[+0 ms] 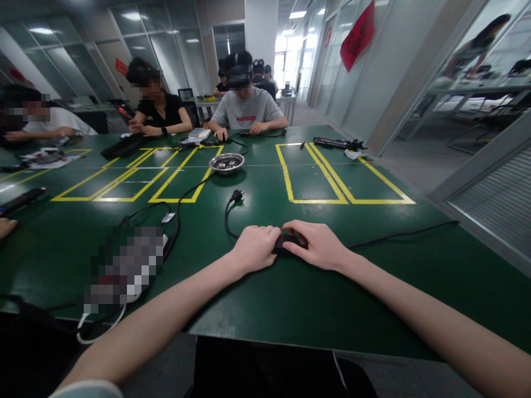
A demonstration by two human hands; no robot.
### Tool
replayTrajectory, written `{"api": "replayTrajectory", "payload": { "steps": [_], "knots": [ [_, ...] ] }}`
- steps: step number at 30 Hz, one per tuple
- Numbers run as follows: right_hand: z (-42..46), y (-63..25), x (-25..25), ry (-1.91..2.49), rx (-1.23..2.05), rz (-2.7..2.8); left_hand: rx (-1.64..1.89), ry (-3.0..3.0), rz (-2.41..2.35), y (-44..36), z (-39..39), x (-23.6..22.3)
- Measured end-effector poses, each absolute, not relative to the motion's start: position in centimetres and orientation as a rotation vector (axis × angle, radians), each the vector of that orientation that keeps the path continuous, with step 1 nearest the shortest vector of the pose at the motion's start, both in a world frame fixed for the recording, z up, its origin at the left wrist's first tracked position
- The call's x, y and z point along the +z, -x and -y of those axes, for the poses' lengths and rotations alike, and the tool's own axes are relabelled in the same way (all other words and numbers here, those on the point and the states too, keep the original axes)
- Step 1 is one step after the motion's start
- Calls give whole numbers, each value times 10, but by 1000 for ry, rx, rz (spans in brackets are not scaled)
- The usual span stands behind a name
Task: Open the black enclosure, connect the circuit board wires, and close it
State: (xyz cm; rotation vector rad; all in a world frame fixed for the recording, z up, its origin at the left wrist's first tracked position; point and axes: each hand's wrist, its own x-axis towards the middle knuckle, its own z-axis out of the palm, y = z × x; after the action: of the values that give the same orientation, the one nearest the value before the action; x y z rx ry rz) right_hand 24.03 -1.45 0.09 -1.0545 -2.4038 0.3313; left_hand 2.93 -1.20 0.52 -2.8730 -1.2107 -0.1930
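Observation:
A black block-like piece [286, 243] lies on the green table between my two hands, partly hidden by the fingers. My left hand [256, 247] is closed round its left end. My right hand [317, 243] curls over the right end, thumb in front and fingers behind. Out from beside my left hand runs a short black power cord with a plug [237, 195], its pins pointing right. A thin black cable [402, 234] leads from beside my right hand to the table's right edge. The exact kind of the black piece cannot be made out.
A metal bowl [226, 163] with small metal parts stands ahead. Left lies a blurred-out device [128, 265] with black and white cables. Yellow tape outlines [319, 202] mark the table [265, 309]. A folded black tripod-like item [338, 143] is at the far right. Several people sit around.

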Motion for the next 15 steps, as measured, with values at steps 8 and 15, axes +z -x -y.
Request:
{"api": "replayTrajectory", "payload": {
  "steps": [8, 15],
  "knots": [
    [11, -242, -1, 692, -261, 2578, -365, 2857, 1303, -22, 4, 2],
    [10, -241, -4, 791, -170, 2561, -585, 2945, 1035, -9, -1, 1]
  ]
}}
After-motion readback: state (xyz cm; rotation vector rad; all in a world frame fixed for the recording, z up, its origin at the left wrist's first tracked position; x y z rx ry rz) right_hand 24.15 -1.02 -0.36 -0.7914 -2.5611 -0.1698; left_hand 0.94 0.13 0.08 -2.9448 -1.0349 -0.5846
